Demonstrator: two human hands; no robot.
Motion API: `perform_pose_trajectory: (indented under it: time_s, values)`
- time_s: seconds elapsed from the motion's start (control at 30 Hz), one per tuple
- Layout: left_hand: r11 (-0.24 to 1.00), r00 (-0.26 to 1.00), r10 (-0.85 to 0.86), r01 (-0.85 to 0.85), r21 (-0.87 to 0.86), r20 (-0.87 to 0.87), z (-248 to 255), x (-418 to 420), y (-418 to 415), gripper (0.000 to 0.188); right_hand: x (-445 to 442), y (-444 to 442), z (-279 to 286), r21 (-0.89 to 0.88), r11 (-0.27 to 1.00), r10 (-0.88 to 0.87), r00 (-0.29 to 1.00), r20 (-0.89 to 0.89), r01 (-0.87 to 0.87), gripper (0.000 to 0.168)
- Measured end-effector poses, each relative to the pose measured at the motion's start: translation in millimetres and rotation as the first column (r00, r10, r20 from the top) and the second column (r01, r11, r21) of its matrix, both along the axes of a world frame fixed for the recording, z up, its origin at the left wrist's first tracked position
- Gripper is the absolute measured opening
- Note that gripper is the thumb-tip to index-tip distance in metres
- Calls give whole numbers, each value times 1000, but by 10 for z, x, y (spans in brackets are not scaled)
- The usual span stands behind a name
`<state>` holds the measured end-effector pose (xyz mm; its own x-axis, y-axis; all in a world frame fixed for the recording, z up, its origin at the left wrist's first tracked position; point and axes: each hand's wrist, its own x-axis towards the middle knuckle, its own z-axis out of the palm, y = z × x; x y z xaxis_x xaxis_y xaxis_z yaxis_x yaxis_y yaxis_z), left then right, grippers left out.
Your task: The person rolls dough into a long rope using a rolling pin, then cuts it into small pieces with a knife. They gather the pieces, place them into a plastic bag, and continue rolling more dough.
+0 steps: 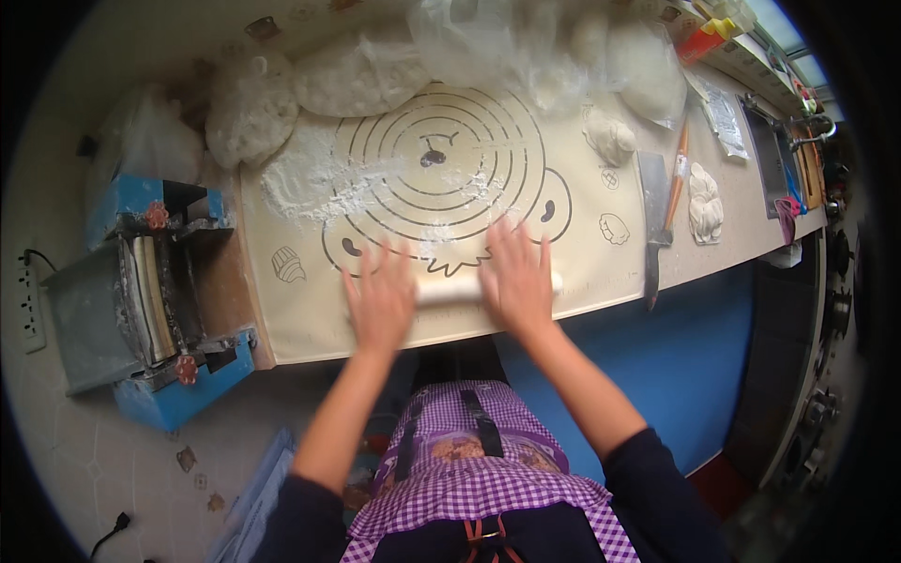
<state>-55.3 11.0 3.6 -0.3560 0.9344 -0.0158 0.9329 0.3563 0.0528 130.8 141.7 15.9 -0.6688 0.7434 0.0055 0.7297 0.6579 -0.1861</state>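
A smooth white roll (450, 290), probably dough, lies crosswise near the front edge of the cream baking mat (584, 232). My left hand (383, 295) rests flat over its left part, hiding that end. Over the right part lies my right hand (517, 278), palm down, and a short end of the roll shows past it. Both hands are blurred, with fingers stretched forward and not wrapped around the roll. Loose white flour (310, 179) covers the mat's left side, with thinner patches across the printed rings.
Clear plastic bags (362, 74) with pale contents line the back. At right are a dough lump (609, 137), a cleaver (653, 204), a brown stick (678, 176) and a twisted dough piece (705, 204). A blue-sided roller machine (169, 295) stands left; a sink (767, 155) lies far right.
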Motion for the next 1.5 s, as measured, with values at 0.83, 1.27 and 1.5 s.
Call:
perform_pose_trajectory:
  time_s: [0.83,1.27,1.5]
  values:
    - [983,884,-181,142,119,431,103,1301,42,65,599,-560,-95,-206,968,125,988,-96,-142,60]
    - [993,989,-69,81,-91,131,68,913,56,62,850,-103,16,-196,969,153,988,-3,-151,64]
    - [976,997,63,-70,208,38,-18,465,678,54,266,515,-80,35,997,73,980,-187,-67,56]
